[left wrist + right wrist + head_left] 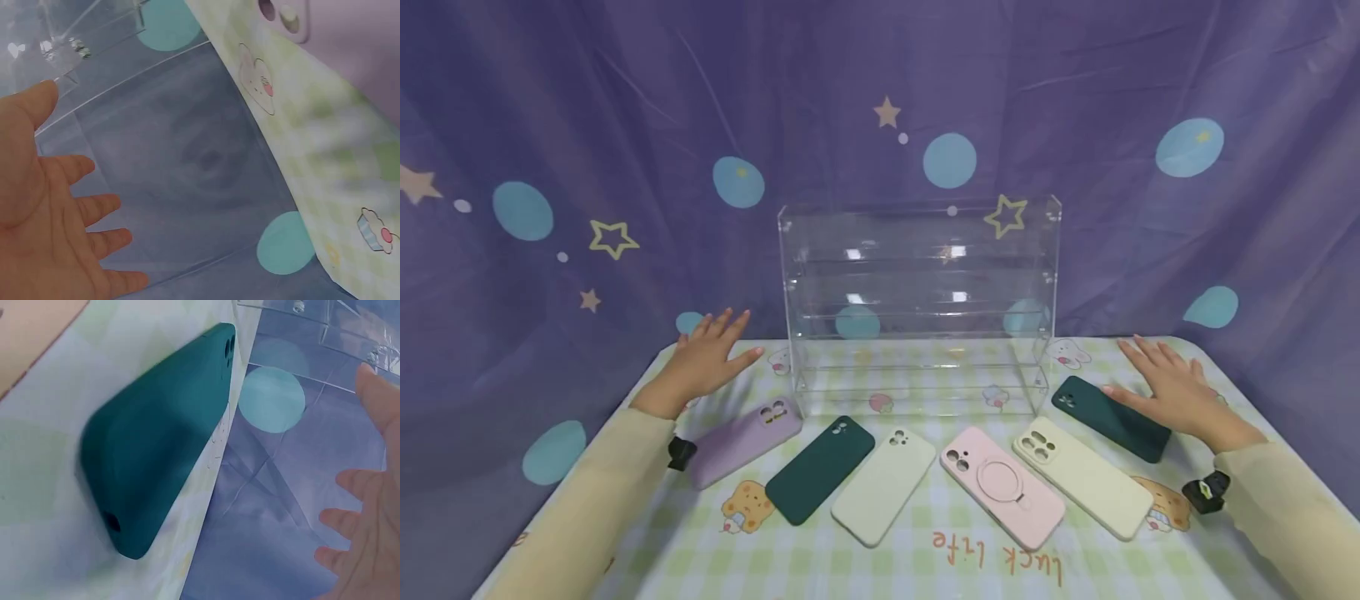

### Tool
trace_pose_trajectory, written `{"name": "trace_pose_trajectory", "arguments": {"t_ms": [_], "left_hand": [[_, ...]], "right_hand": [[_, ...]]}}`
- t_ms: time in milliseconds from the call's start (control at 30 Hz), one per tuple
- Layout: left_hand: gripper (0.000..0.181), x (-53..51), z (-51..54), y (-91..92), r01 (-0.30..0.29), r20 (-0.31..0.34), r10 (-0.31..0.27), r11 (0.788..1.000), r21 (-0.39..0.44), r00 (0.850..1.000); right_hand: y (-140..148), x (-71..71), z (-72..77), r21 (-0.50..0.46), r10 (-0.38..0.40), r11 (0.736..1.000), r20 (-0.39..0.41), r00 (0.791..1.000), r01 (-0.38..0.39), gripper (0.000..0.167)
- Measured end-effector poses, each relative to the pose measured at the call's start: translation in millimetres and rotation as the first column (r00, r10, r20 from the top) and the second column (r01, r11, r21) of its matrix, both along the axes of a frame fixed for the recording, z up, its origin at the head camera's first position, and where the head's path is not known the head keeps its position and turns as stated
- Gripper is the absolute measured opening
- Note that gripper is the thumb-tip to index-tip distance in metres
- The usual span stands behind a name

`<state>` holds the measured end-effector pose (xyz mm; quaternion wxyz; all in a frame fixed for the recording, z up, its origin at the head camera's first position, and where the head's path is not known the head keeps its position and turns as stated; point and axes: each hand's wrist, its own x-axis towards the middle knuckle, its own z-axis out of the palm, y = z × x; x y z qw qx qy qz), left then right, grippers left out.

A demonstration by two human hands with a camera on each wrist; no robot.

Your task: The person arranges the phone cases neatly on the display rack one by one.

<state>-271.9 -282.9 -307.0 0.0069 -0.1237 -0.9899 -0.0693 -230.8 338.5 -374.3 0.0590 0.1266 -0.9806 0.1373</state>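
My left hand (702,358) is spread with straight fingers above the table's left side, beyond the purple phone case (747,443); the left wrist view shows its bare palm (44,231). My right hand (1172,390), fingers spread and holding nothing, hovers by the dark green case (1111,418) at the right; that case (156,437) lies apart from the hand (369,531) in the right wrist view. Between the hands lie another dark green case (820,470), a pale green case (884,487), a pink case with a ring (1002,488) and a cream case (1082,478).
A clear acrylic tiered rack (921,335) stands at the middle back of the table, behind the row of cases. The table wears a green checked cloth (955,575) with printed figures. A purple curtain (850,75) hangs behind.
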Motion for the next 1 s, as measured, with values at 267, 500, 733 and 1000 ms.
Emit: {"name": "trace_pose_trajectory", "arguments": {"t_ms": [267,500,733,1000], "left_hand": [[0.080,1.1,14.3,9.8,0.034,0.016,-0.035,0.995,0.090,0.999],[0.079,-0.9,19.6,16.8,0.083,0.052,-0.097,0.972,0.220,0.994],[0.081,-2.9,16.7,29.3,0.033,0.145,-0.094,0.926,0.376,0.985],[0.079,-1.9,6.2,40.0,-0.024,0.165,-0.070,0.861,0.508,0.984]], "right_hand": [[2.3,-3.7,8.2,-0.055,0.157,0.985,-0.089,0.984,-0.162,0.084],[-5.9,-11.2,21.4,-0.199,0.252,0.947,-0.018,0.968,-0.250,0.080],[-1.2,-15.8,12.1,-0.292,0.288,0.918,0.029,0.957,-0.268,0.076],[1.6,-23.3,-0.2,-0.354,0.326,0.893,0.086,0.941,-0.277,0.068]]}}
